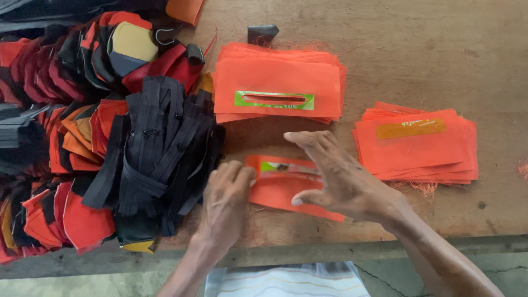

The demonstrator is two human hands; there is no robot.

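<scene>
**Orange fabric piece worked flat at a crowded bench**

A wooden bench (440, 49) is seen from above, its left side buried under a large heap of orange, red and black cut pieces (49, 137). Against that heap a bundle of black zipper strips (159, 148) is laid, tied across with a black band. Toward the middle of the bench, a stack of orange fabric rectangles (278, 82) is set, the top one marked by a green-edged slot. Well apart to the right, a smaller stack of orange rectangles (418, 146) is topped by a yellow strip. A small black scrap (262, 33) is seen just behind the middle stack.

Near the front edge, a single orange fabric piece (278, 190) with a green-edged opening is laid flat between the two hands. The left hand (225, 206) is pressed on its left end, fingers curled together over the cloth, though a firm pinch cannot be told. The right hand (341, 179) is held over the piece's right half, fingers spread apart and extended, thumb pointing toward the left hand. A striped garment (286, 280) is visible below the bench edge.
</scene>
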